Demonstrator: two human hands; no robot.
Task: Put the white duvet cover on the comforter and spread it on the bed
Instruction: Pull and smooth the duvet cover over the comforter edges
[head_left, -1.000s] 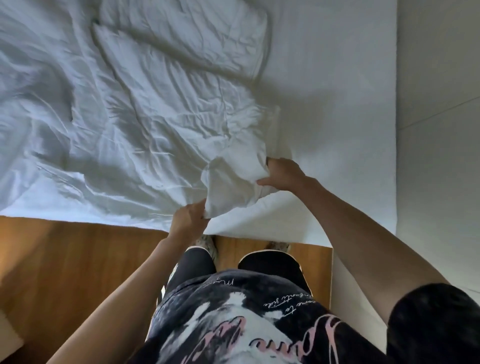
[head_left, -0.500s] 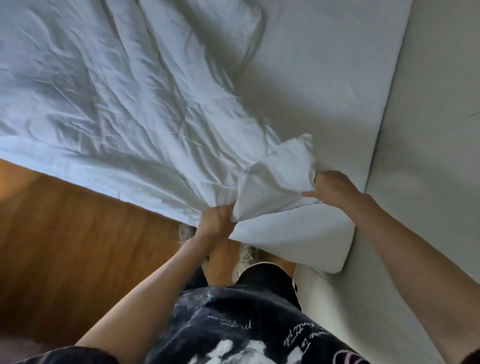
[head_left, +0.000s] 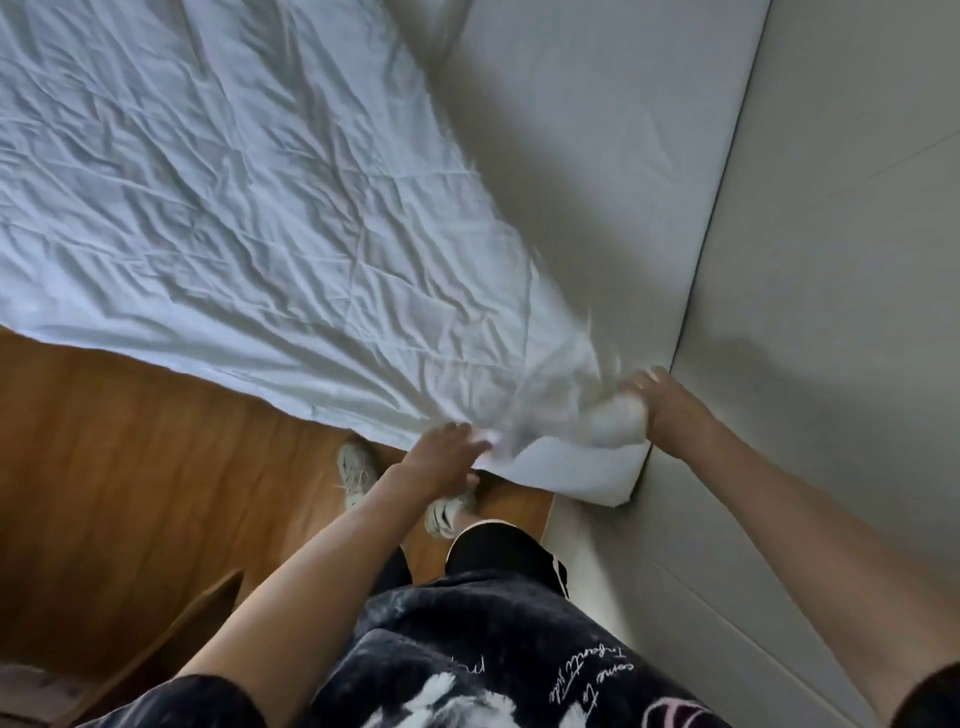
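Note:
The white, wrinkled duvet cover (head_left: 249, 208) lies spread over the bed (head_left: 597, 156), its near edge hanging over the mattress side. My right hand (head_left: 660, 405) grips a bunched corner of the duvet cover at the bed's near right corner, next to the wall. My left hand (head_left: 447, 452) holds the duvet's near edge a little to the left, fingers blurred by motion. The comforter itself is hidden inside or under the cover. A bare strip of white sheet shows on the right part of the bed.
A pale wall (head_left: 831, 260) runs along the bed's right side. Wooden floor (head_left: 130, 467) lies in front of the bed, with my two feet in light sneakers (head_left: 358, 473) close to the bed edge. A dark wooden piece (head_left: 171, 644) stands at the lower left.
Both hands have pulled the duvet corner right toward the wall and down onto the bed corner. The raised flap has flattened, and the cover now lies wider across the bed.

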